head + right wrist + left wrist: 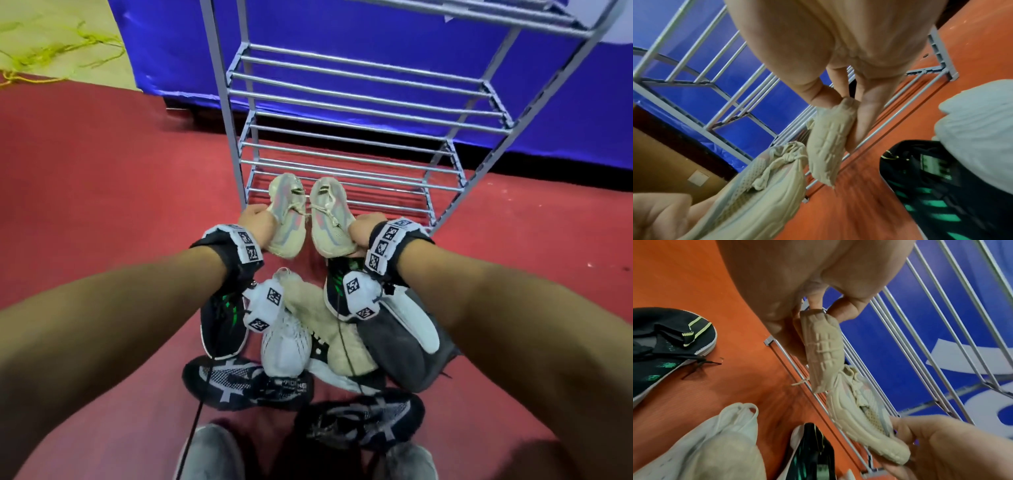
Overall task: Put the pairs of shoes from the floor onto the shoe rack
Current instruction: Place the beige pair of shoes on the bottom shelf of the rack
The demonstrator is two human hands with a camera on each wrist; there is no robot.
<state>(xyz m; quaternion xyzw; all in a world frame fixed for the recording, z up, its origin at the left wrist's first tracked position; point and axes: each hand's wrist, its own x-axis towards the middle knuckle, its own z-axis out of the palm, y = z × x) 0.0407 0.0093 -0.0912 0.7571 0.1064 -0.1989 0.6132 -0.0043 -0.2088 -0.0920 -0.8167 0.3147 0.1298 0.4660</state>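
No pair sits on the shoe rack (359, 102) yet. Your left hand (255, 222) and right hand (363, 233) each grasp one beige shoe (286, 219); several shoes (287, 346) remain on the floor (102, 205).

Blue tarp (342, 41), yellow cord (51, 54) behind.

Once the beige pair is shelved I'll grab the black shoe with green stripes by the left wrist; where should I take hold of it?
Take the black shoe with green stripes at its heel collar, coming from above. In the left wrist view its opening faces up, giving room for fingers inside and thumb behind the heel. Its loose laces trail on the floor.
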